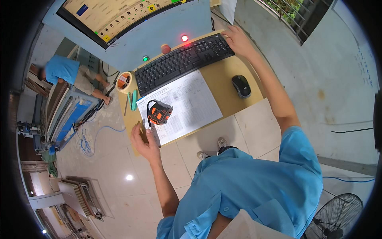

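My right hand rests with its fingers on the right end of a black keyboard on a tan desk. My left hand lies at the desk's near left corner, fingers apart, touching the edge of a printed paper sheet. An orange and black tape measure sits on that sheet just beyond my left hand. A black mouse lies to the right of the sheet.
A large screen in a blue-grey panel stands behind the keyboard, with green and red lit buttons. A roll of tape sits at the desk's left. Another person bends over at the far left. A fan stands at lower right.
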